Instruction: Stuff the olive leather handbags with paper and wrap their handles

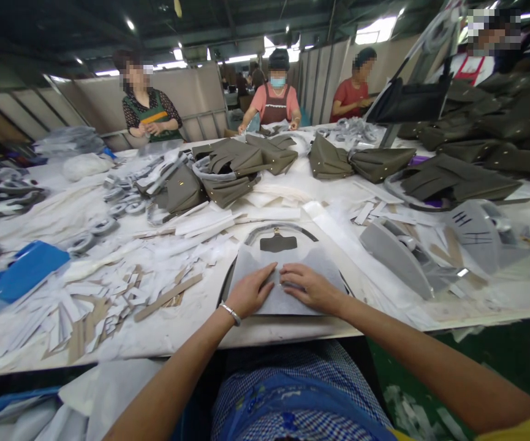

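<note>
A dark handbag (277,243) lies flat on the table in front of me, its curved handle (265,227) pointing away. A sheet of whitish tissue paper (287,301) covers most of the bag; the dark flap with a small metal clasp shows above the paper. On the paper's left half rests my left hand (252,289), palm down with fingers stretched out. My right hand (309,285) lies flat on the right half, fingers extended towards the left one. The fingertips of both hands nearly meet at the middle. Neither hand grips anything.
Paper and cardboard strips (103,306) litter the table at left, near a blue object (28,269). Olive-dark bags (232,162) are heaped farther back. Grey curved templates (397,254) lie at right. Several people work across the table, one in a brown apron (277,105).
</note>
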A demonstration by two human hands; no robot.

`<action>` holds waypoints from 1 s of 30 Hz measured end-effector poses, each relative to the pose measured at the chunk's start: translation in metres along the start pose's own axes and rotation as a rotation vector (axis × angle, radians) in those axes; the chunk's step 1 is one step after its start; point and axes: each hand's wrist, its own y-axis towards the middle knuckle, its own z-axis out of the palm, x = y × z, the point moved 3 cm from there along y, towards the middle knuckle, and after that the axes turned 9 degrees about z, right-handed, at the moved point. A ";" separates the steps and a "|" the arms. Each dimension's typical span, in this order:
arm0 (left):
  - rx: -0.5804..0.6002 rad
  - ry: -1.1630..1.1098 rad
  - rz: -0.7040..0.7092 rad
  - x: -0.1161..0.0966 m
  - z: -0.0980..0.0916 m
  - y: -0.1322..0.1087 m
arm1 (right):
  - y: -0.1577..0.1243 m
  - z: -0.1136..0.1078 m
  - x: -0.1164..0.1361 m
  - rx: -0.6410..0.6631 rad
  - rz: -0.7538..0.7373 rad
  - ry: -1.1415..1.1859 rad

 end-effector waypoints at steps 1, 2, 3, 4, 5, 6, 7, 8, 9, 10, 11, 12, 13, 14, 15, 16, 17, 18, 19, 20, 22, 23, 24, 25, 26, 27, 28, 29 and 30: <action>0.001 0.001 -0.001 0.000 0.000 0.000 | 0.001 0.000 0.000 0.001 -0.011 -0.005; 0.001 0.000 0.000 0.001 0.000 0.000 | 0.001 0.000 0.001 0.003 -0.020 -0.008; 0.002 -0.001 0.000 0.001 0.001 0.000 | 0.001 0.000 0.001 0.007 -0.029 -0.008; 0.003 -0.004 0.002 0.002 0.001 0.000 | 0.002 0.000 0.002 0.012 -0.034 -0.008; 0.003 -0.007 0.003 0.002 0.001 0.000 | 0.002 0.000 0.002 0.020 -0.038 -0.009; 0.004 -0.011 0.004 0.002 0.002 0.000 | 0.002 0.001 0.002 0.033 -0.043 -0.014; 0.005 -0.015 0.005 0.003 0.002 -0.001 | 0.001 0.002 0.002 0.049 -0.050 -0.025; 0.006 -0.018 0.007 0.002 0.002 -0.001 | 0.001 0.003 0.002 0.065 -0.058 -0.040; 0.007 -0.022 0.009 0.002 0.001 -0.001 | -0.001 0.004 0.001 0.081 -0.062 -0.055; 0.007 -0.025 0.010 0.002 0.001 -0.001 | -0.002 0.005 0.000 0.088 -0.059 -0.064; 0.009 -0.027 0.011 0.001 0.000 -0.001 | -0.003 0.006 -0.002 0.083 -0.052 -0.061; 0.013 -0.024 0.011 0.000 0.000 -0.001 | -0.005 0.006 -0.003 0.067 -0.043 -0.046; 0.016 -0.017 0.012 -0.001 -0.001 -0.002 | -0.006 0.005 -0.005 0.043 -0.035 -0.022; 0.022 -0.008 0.018 -0.003 -0.001 -0.002 | -0.008 0.005 -0.006 0.012 -0.027 0.004; 0.029 0.003 0.027 -0.004 -0.002 -0.002 | -0.009 0.004 -0.007 -0.021 -0.021 0.025; 0.037 0.017 0.041 -0.006 -0.001 -0.002 | -0.011 0.004 -0.008 -0.048 -0.020 0.035; 0.045 0.034 0.056 -0.007 -0.001 -0.003 | -0.011 0.004 -0.008 -0.064 -0.024 0.031; 0.053 0.055 0.070 -0.009 0.000 -0.003 | -0.012 0.005 -0.007 -0.071 -0.029 0.010; 0.067 0.082 0.082 -0.010 0.001 -0.003 | -0.012 0.006 -0.007 -0.069 -0.032 -0.023; 0.085 0.119 0.090 -0.011 0.002 -0.003 | -0.013 0.007 -0.006 -0.058 -0.031 -0.064; 0.132 0.202 0.102 -0.013 0.003 -0.002 | -0.012 0.009 -0.005 -0.017 -0.011 -0.156; 0.157 0.242 0.108 -0.013 0.002 -0.002 | -0.012 0.009 -0.005 0.006 0.006 -0.196; 0.179 0.277 0.114 -0.014 0.002 -0.002 | -0.012 0.008 -0.004 0.033 0.020 -0.227; 0.196 0.304 0.120 -0.014 0.000 -0.002 | -0.012 0.006 -0.004 0.066 0.027 -0.249; 0.208 0.323 0.126 -0.015 -0.001 -0.003 | -0.011 0.004 -0.004 0.105 0.030 -0.262; 0.218 0.336 0.130 -0.015 -0.002 -0.004 | -0.011 0.002 -0.003 0.151 0.030 -0.268; 0.222 0.348 0.129 -0.016 -0.003 -0.005 | -0.011 -0.001 -0.003 0.204 0.027 -0.266; 0.219 0.360 0.121 -0.016 -0.003 -0.007 | -0.010 -0.003 -0.003 0.262 0.024 -0.260; 0.212 0.377 0.110 -0.016 -0.003 -0.010 | -0.010 -0.004 -0.003 0.320 0.020 -0.249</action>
